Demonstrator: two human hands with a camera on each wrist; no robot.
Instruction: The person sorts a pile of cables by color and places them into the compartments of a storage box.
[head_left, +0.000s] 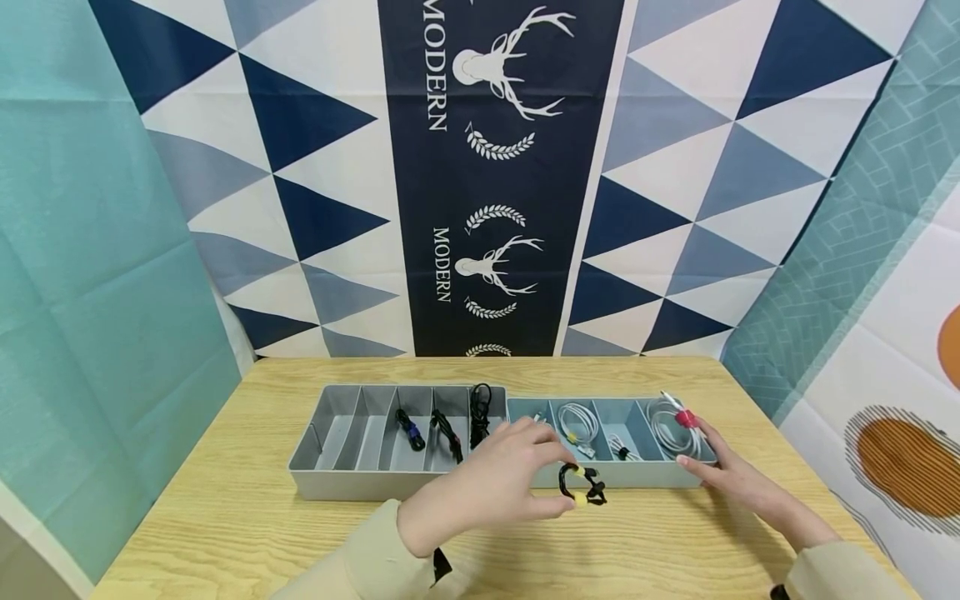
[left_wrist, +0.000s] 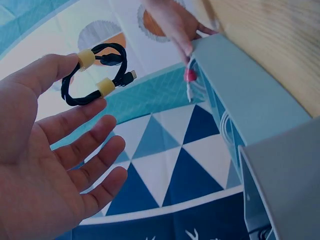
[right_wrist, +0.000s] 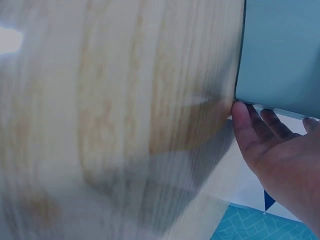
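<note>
My left hand (head_left: pixel 510 471) pinches a small coiled black cable (left_wrist: pixel 95 75) between thumb and index finger, its other fingers spread. Two yellow ties wrap this coil, and a plug sticks out on one side. In the head view the coil is in front of the blue-grey divided box (head_left: pixel 622 475). At that box's right end, my right hand (head_left: pixel 738 479) rests its fingers on the end wall and corner. Close to these fingers, a coiled white cable (head_left: pixel 663 429) with a red tie (head_left: pixel 686 418) lies in the end compartment, its plug rising above the rim.
A grey divided box (head_left: pixel 360 486) adjoins the blue-grey one on the left; several black cables, including one with a blue tie (head_left: pixel 411 432), lie in it. More white cables (head_left: pixel 577 423) lie in the blue-grey box. Patterned cloths (head_left: pixel 330 208) hang behind and beside the wooden table (head_left: pixel 217 492).
</note>
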